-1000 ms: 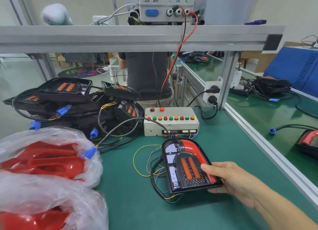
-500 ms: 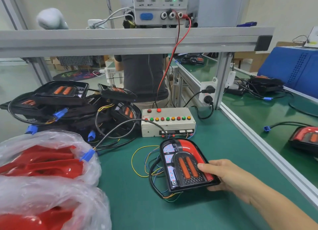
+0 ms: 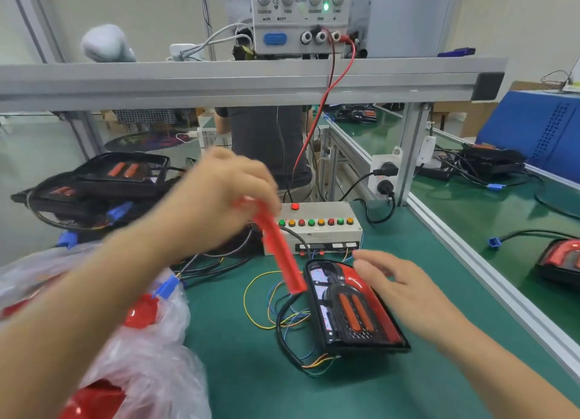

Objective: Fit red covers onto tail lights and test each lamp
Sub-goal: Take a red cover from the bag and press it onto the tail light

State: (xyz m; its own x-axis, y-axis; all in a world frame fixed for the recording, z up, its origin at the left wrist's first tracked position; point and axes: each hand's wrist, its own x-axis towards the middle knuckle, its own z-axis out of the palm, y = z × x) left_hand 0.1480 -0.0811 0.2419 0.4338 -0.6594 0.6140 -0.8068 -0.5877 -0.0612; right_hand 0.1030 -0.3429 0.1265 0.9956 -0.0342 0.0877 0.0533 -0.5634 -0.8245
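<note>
Your left hand [image 3: 219,195] has its grip clenched on one end of a red cover [image 3: 279,246], which hangs slanted down from the fingers; its lower end sits just beside the upper left corner of the tail light [image 3: 351,308]. The hand is blurred, so the exact finger placement cannot be told. Held by one end like this, the free end is likely meant to lead into the lamp's open left section, which shows no red cover yet.

Your right hand [image 3: 395,280] is released, fingers straight, lying over the lamp's red right edge. Whether it touches or hovers cannot be told. It is probably there to steady the housing for the fit.

The tail light lies flat on the green worktop [image 3: 408,393], its cable and loose coloured wires running toward the test box [image 3: 320,227] just behind it. That keeps the lamp wired for testing close to the row of coloured buttons. The bag of red covers [image 3: 141,349] lies near left, within reach of your left hand. Unfinished lamps [image 3: 103,180] are piled at far left.

Legible on the power supply [image 3: 298,13] on the upper shelf: CURRENT, VOLTAGE, COARSE, FINE, OUTPUT, ON, OFF, GND. A green lamp is lit on it.
</note>
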